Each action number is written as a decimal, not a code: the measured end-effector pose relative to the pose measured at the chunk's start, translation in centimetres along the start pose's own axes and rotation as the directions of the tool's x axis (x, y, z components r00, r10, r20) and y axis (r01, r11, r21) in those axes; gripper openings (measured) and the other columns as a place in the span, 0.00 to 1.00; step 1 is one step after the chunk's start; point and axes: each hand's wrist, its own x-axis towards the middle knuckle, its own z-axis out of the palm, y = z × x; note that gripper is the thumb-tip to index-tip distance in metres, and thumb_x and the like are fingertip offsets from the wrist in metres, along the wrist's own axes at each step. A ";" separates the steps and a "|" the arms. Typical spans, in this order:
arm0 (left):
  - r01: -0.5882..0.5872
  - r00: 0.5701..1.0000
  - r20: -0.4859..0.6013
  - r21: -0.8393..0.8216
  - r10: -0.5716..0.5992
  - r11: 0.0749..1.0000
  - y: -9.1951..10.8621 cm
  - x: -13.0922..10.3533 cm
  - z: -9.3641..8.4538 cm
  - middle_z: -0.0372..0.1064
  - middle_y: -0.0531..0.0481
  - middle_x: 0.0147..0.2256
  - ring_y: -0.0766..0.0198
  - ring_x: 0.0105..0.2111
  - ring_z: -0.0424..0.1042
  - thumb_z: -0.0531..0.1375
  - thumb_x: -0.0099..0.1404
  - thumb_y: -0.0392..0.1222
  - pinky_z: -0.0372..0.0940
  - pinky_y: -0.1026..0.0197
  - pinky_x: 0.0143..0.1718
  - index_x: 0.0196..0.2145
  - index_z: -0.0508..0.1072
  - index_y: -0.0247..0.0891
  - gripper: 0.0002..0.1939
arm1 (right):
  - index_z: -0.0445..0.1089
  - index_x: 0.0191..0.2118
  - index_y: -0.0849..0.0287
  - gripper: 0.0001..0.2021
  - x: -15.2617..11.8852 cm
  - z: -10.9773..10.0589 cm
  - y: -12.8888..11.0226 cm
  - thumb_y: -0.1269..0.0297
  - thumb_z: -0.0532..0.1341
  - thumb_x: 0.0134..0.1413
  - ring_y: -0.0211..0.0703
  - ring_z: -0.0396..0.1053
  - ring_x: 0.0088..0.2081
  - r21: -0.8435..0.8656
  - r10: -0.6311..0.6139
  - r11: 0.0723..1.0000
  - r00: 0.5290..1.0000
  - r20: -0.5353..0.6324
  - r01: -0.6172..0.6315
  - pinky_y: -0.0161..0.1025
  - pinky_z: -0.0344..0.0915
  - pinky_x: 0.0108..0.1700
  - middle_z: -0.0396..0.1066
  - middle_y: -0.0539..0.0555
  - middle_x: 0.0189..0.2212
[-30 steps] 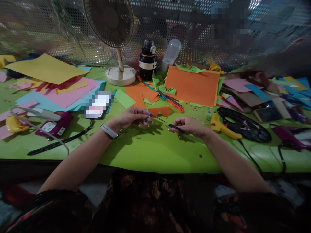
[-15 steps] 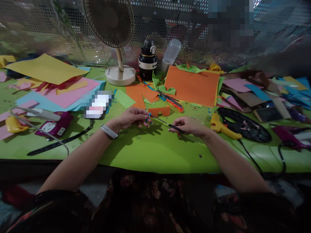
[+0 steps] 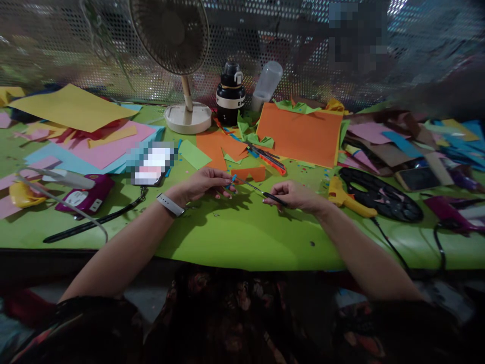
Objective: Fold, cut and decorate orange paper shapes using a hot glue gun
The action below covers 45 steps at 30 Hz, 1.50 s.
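Above the green table my left hand (image 3: 212, 184), with a pale band on its wrist, pinches a small blue piece (image 3: 234, 178), seemingly paper. My right hand (image 3: 290, 195) is closed around a slim black-handled tool (image 3: 275, 198). Its thin metal shaft points left, and its tip meets or nearly meets the blue piece. I cannot tell the tool's exact kind. Just beyond the hands lies a cut orange paper piece (image 3: 249, 174), with dark scissors (image 3: 267, 156) behind it.
To the right lie a yellow glue gun (image 3: 350, 198) with a cord and a black tray (image 3: 382, 194). A phone (image 3: 151, 164) and a purple device (image 3: 85, 194) are on the left. A fan (image 3: 187, 119), a black bottle (image 3: 230, 96) and orange sheets (image 3: 299, 134) stand or lie behind.
The blue piece at my left fingertips has shifted slightly and shows more. Both hands stay in nearly the same place.
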 end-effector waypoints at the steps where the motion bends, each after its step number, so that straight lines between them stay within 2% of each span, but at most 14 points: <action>1: 0.004 1.000 0.001 0.002 -0.004 1.000 0.0 0.0 0.0 0.79 0.41 0.38 0.66 0.28 0.77 0.65 0.61 0.37 0.66 0.71 0.21 0.38 0.77 0.32 0.08 | 0.72 0.27 0.60 0.18 0.0 0.0 0.1 0.50 0.73 0.42 0.31 0.62 0.20 0.002 0.002 1.000 1.000 -0.004 -0.002 0.34 0.52 0.22 0.69 0.47 0.19; 9: 0.007 1.000 0.007 0.008 -0.007 1.000 -0.1 0.0 -0.1 0.79 0.42 0.39 0.68 0.29 0.77 0.65 0.61 0.38 0.66 0.72 0.23 0.38 0.78 0.33 0.08 | 0.72 0.27 0.59 0.16 0.0 0.0 0.0 0.52 0.73 0.44 0.31 0.61 0.20 -0.012 0.017 1.000 1.000 -0.013 -0.017 0.35 0.54 0.23 0.69 0.48 0.20; 16: -0.002 1.000 0.026 0.004 0.002 1.000 -0.2 0.1 -0.2 0.79 0.43 0.38 0.67 0.30 0.77 0.66 0.60 0.37 0.67 0.71 0.24 0.42 0.79 0.34 0.11 | 0.71 0.27 0.58 0.17 0.0 0.0 -0.1 0.51 0.72 0.43 0.34 0.63 0.22 -0.021 0.026 0.999 1.000 -0.004 -0.027 0.37 0.55 0.24 0.69 0.49 0.21; 31: -0.008 0.999 0.049 0.002 0.008 1.000 0.0 0.1 -0.3 0.79 0.43 0.38 0.68 0.30 0.76 0.67 0.60 0.38 0.67 0.72 0.24 0.43 0.79 0.34 0.13 | 0.71 0.27 0.60 0.19 0.0 -0.1 0.0 0.49 0.73 0.42 0.30 0.60 0.20 -0.006 0.013 1.000 1.000 -0.006 -0.013 0.34 0.49 0.21 0.69 0.48 0.19; 36: -0.034 0.999 0.028 -0.005 0.034 0.999 0.0 0.1 -0.3 0.79 0.43 0.37 0.69 0.28 0.75 0.67 0.59 0.38 0.66 0.72 0.23 0.41 0.79 0.33 0.12 | 0.72 0.28 0.59 0.17 -0.2 -0.1 -0.2 0.49 0.72 0.45 0.29 0.55 0.17 -0.018 0.029 0.999 1.000 -0.006 -0.029 0.34 0.45 0.19 0.69 0.48 0.19; 45: -0.025 0.999 0.032 -0.045 0.027 0.999 0.0 0.1 -0.2 0.79 0.44 0.35 0.68 0.28 0.77 0.68 0.59 0.36 0.66 0.71 0.23 0.41 0.77 0.33 0.11 | 0.72 0.27 0.58 0.15 0.0 -0.1 0.0 0.53 0.72 0.44 0.32 0.61 0.21 -0.012 0.032 0.999 0.999 0.018 -0.031 0.35 0.52 0.22 0.70 0.48 0.20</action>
